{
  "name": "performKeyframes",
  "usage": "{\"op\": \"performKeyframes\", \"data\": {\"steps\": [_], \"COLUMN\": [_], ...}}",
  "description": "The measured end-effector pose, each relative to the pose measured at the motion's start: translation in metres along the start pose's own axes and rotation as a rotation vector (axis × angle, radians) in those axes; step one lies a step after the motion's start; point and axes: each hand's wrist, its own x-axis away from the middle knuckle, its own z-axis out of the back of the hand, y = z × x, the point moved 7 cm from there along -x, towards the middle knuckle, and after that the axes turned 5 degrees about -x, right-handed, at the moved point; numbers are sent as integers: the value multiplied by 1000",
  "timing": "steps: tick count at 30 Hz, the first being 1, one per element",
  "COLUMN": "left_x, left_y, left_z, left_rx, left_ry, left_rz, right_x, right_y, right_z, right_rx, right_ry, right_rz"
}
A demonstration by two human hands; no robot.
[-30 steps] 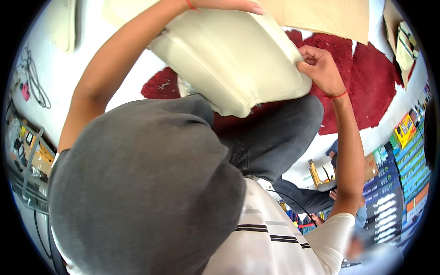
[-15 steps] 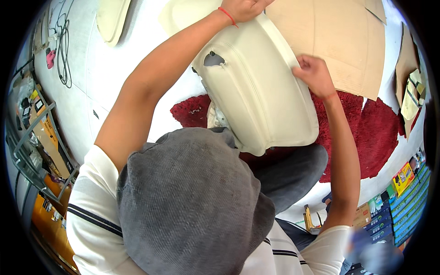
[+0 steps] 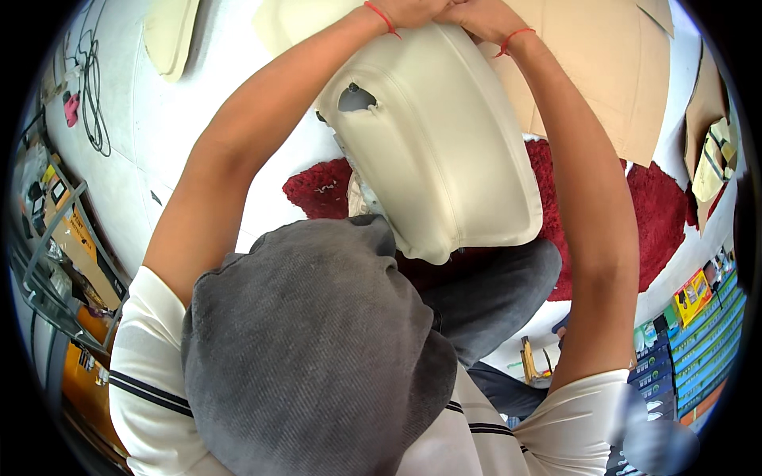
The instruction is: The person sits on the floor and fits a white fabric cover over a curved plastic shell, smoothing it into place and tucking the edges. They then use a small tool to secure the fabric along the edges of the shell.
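Observation:
A cream upholstered seat cushion (image 3: 444,151) stands tilted in front of me, above my grey cap (image 3: 317,357). It has a small dark cut-out (image 3: 355,97) near its upper left. Both my arms reach up along it. My left hand (image 3: 413,11) and my right hand (image 3: 480,16) meet at its top edge, side by side and closed on it. Each wrist wears a red thread. The picture's top edge partly cuts off the fingers.
A shaggy red rug (image 3: 619,198) lies under the cushion, with brown cardboard sheets (image 3: 611,79) beyond it. Another cream pad (image 3: 171,32) and black cables (image 3: 91,87) lie on the white floor at the upper left. A metal rack (image 3: 48,246) stands left, coloured boxes (image 3: 698,333) right.
My right hand has moved from the cushion's right side up to its top edge, beside my left hand. The cushion now stands more upright.

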Motion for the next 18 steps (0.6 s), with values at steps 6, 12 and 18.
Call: {"op": "performKeyframes", "data": {"steps": [6,12,18], "left_x": [4,-4,2], "left_y": [-7,-25,-31], "left_z": [-2,-12,-10], "left_rx": [-75,123,208], "left_ry": [-92,-277,-335], "left_rz": [22,301,425], "right_x": [34,65,114], "right_y": [0,51,110], "right_z": [-2,0,-12], "right_rx": [53,68,-137], "right_ry": [-144,-125,-107], "right_rz": [-108,-167,-224]}}
